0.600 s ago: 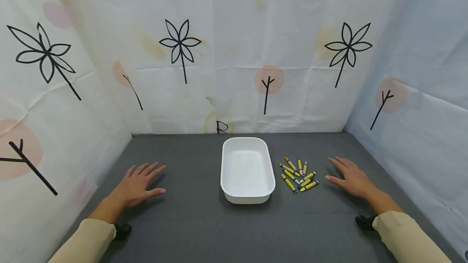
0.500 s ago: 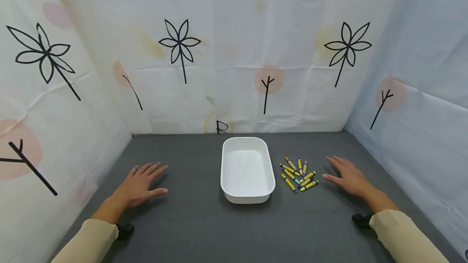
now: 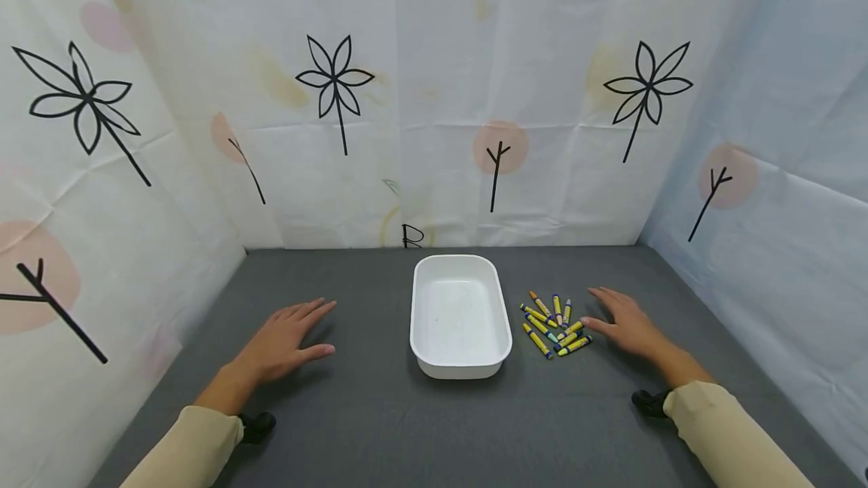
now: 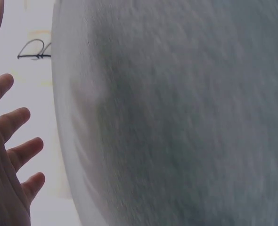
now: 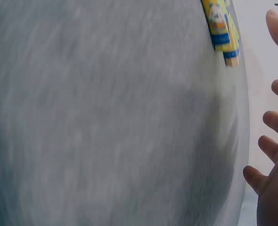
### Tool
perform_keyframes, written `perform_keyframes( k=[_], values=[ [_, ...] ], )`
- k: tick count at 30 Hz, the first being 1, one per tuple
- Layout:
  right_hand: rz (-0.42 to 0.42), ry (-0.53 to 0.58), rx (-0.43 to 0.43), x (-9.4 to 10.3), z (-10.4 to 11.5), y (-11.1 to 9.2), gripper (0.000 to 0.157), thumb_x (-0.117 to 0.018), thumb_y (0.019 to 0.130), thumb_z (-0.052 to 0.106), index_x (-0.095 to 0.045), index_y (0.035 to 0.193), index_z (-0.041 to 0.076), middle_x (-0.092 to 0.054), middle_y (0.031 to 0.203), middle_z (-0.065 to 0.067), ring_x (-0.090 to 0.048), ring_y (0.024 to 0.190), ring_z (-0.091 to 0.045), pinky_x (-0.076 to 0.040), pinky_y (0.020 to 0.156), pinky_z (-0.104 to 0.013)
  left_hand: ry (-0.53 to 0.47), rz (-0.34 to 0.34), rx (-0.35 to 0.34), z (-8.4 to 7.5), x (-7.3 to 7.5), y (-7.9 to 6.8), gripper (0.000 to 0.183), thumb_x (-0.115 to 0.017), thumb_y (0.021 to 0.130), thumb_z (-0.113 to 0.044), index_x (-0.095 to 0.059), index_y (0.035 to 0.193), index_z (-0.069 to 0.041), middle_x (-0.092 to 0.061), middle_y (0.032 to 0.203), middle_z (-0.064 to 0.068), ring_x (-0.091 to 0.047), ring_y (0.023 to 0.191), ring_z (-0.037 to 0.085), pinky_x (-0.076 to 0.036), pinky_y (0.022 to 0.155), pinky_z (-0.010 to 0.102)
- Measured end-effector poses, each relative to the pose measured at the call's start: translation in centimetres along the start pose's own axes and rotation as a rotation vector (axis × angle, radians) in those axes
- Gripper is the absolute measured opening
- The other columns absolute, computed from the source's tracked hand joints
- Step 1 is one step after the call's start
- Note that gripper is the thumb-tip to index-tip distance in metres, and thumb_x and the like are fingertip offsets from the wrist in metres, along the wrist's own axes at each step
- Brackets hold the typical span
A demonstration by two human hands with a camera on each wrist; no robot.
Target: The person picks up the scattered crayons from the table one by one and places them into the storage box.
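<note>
Several crayons (image 3: 538, 341) in yellow and blue wrappers lie in a loose cluster on the grey table. Just to their right hovers my right hand (image 3: 627, 324), its fingers spread and holding nothing, the thumb tip close to the nearest crayons. In the right wrist view, two crayon ends (image 5: 219, 28) show at the top, left of the thumb. To the left of the crayons stands a white rectangular tub (image 3: 459, 372) with nothing in it. My left hand (image 3: 281, 341) is over the table left of the tub, fingers extended, holding nothing.
The grey tabletop (image 3: 434, 435) stretches around the tub and crayons. White cloth walls (image 3: 434, 194) printed with black flowers and twigs enclose the table at the back and both sides. A dark strap device (image 3: 651, 403) sits at my right wrist, with another (image 3: 258, 428) at the left.
Both hands have moved inward: the left one rightward toward the tub, the right one leftward up to the crayons. Tub and crayons have stayed where they were.
</note>
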State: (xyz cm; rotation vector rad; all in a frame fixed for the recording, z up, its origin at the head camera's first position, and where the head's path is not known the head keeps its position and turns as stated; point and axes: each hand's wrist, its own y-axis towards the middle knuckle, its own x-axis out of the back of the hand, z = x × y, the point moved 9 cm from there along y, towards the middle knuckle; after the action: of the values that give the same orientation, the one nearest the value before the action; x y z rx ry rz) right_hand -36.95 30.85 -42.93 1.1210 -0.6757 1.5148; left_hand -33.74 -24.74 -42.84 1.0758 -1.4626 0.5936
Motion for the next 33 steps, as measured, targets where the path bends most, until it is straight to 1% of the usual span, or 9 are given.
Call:
perform_keyframes(
  k=[9,13,20,25,27,33],
  values=[
    [0.009,0.021,-0.034,-0.9,0.7,1.2,0.072,-0.062,0.094,0.042,-0.038,0.144,-0.005,-0.03,0.145,-0.037,-0.024,0.131,-0.058,-0.02,0.098,-0.073,-0.085,-0.03,-0.043,-2.6,-0.3,1.3,0.076,-0.058,0.09,-0.058,-0.037,0.152,-0.019,-0.037,0.152,0.013,-0.039,0.133,0.04,-0.025,0.102,0.065],
    [0.017,0.028,-0.049,-1.2,0.9,1.4,0.072,-0.062,0.094,0.042,-0.039,0.143,-0.006,-0.03,0.145,-0.038,-0.024,0.13,-0.058,-0.02,0.098,-0.073,-0.108,-0.019,-0.034,-3.3,-0.7,1.8,0.076,-0.058,0.09,-0.058,-0.035,0.152,-0.022,-0.036,0.153,0.011,-0.037,0.135,0.039,-0.024,0.103,0.065],
    [0.011,0.038,-0.048,-1.9,1.0,1.9,0.072,-0.061,0.094,0.043,-0.041,0.141,-0.008,-0.031,0.144,-0.038,-0.025,0.13,-0.059,-0.021,0.099,-0.072,-0.147,-0.033,-0.027,-4.4,-1.1,2.5,0.075,-0.059,0.089,-0.057,-0.036,0.152,-0.023,-0.036,0.153,0.009,-0.038,0.136,0.037,-0.027,0.103,0.064],
    [0.026,0.063,-0.086,-2.5,0.9,2.3,0.076,-0.061,0.093,0.047,-0.04,0.142,-0.007,-0.028,0.145,-0.038,-0.022,0.13,-0.06,-0.019,0.095,-0.076,-0.223,-0.051,-0.023,-5.3,-1.5,3.1,0.074,-0.06,0.09,-0.055,-0.035,0.152,-0.025,-0.035,0.154,0.005,-0.035,0.138,0.033,-0.027,0.104,0.063],
    [0.027,0.063,-0.088,-2.6,0.9,2.4,0.075,-0.061,0.093,0.046,-0.041,0.141,-0.007,-0.028,0.145,-0.038,-0.022,0.13,-0.061,-0.019,0.094,-0.077,-0.261,-0.057,-0.023,-5.8,-1.6,3.4,0.073,-0.061,0.09,-0.054,-0.035,0.152,-0.027,-0.034,0.155,0.004,-0.034,0.139,0.032,-0.026,0.105,0.062],
    [0.034,0.033,-0.092,-2.8,0.8,2.5,0.071,-0.064,0.092,0.042,-0.044,0.138,-0.009,-0.029,0.144,-0.038,-0.024,0.129,-0.061,-0.022,0.093,-0.076,-0.311,-0.074,-0.036,-7.1,-2.2,4.0,0.073,-0.061,0.09,-0.053,-0.034,0.153,-0.026,-0.034,0.154,0.005,-0.034,0.139,0.032,-0.027,0.105,0.061]
  ],
)
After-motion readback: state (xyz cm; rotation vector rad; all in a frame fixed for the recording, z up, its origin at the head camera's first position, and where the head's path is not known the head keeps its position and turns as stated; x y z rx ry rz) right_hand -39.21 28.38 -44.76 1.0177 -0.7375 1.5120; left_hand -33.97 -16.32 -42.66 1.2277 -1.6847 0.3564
